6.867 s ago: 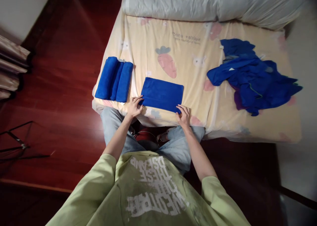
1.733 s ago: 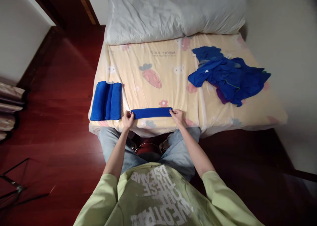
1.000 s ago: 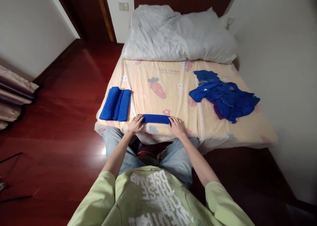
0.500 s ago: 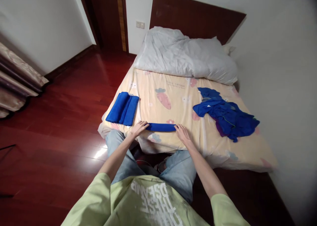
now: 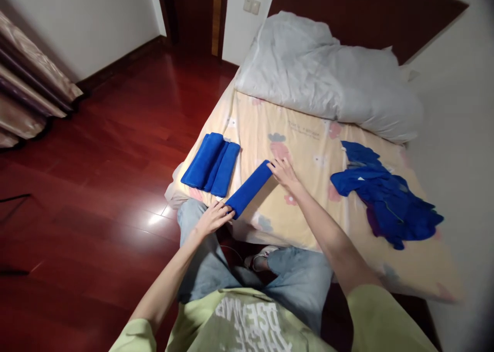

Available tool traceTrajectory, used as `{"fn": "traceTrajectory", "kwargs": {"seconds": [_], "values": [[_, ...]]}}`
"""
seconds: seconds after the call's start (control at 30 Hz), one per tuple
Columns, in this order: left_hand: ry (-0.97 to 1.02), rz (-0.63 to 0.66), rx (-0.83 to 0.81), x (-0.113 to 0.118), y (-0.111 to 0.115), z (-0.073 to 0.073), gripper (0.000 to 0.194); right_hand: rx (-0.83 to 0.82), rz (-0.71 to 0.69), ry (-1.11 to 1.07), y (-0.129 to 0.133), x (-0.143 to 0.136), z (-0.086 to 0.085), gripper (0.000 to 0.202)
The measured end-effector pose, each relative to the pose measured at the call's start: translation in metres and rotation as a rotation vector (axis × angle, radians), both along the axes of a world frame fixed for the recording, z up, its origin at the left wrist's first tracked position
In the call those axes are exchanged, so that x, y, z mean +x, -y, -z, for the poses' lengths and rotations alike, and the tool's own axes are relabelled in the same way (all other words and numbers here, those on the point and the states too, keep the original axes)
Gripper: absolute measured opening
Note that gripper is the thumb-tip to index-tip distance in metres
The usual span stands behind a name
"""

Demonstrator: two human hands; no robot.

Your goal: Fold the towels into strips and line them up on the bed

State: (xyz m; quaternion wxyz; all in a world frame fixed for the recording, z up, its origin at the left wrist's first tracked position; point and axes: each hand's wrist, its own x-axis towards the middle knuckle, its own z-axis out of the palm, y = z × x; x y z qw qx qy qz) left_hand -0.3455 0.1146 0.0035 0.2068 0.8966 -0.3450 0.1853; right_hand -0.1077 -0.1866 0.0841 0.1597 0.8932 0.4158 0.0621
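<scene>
Blue folded cloths (image 5: 210,164) at left of bed (image 5: 312,213). Just right, folded cloth strip (image 5: 251,188), long axis diagonal: left hand (image 5: 213,217) fingers grasp near end, right hand (image 5: 284,173) fingers far end. Crumpled blue pile (image 5: 397,203) well apart, right.

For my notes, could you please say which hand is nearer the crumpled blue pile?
Right: the right hand is left of the blue pile; the left hand, farther left.

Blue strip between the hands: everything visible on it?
The blue strip is plain, long and narrow, apparently soft folded cloth. It slants over the patterned sheet, its near end in the left hand, its far end in the right hand. Whether its underside touches the sheet is unclear.
</scene>
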Motion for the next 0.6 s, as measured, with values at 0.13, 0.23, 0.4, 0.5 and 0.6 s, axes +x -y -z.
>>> {"fn": "traceTrajectory", "kwargs": {"seconds": [0.13,0.23,0.4,0.5,0.6], "values": [[0.014,-0.092,0.025,0.011,-0.029,-0.005,0.037,0.014,-0.092,0.029,-0.067,0.046,-0.003,0.039],[0.033,-0.176,0.072,0.021,-0.044,-0.006,0.038,0.061,-0.115,0.055,-0.115,0.074,0.002,0.037],[0.019,-0.33,0.184,0.032,-0.059,0.0,0.035,0.191,-0.096,0.006,-0.18,0.101,0.023,0.037],[-0.042,-0.381,0.172,0.034,-0.063,0.01,0.035,0.258,-0.053,-0.052,-0.201,0.105,0.044,0.038],[-0.11,-0.401,0.111,0.033,-0.064,0.022,0.038,0.346,0.023,-0.084,-0.207,0.104,0.069,0.039]]}}
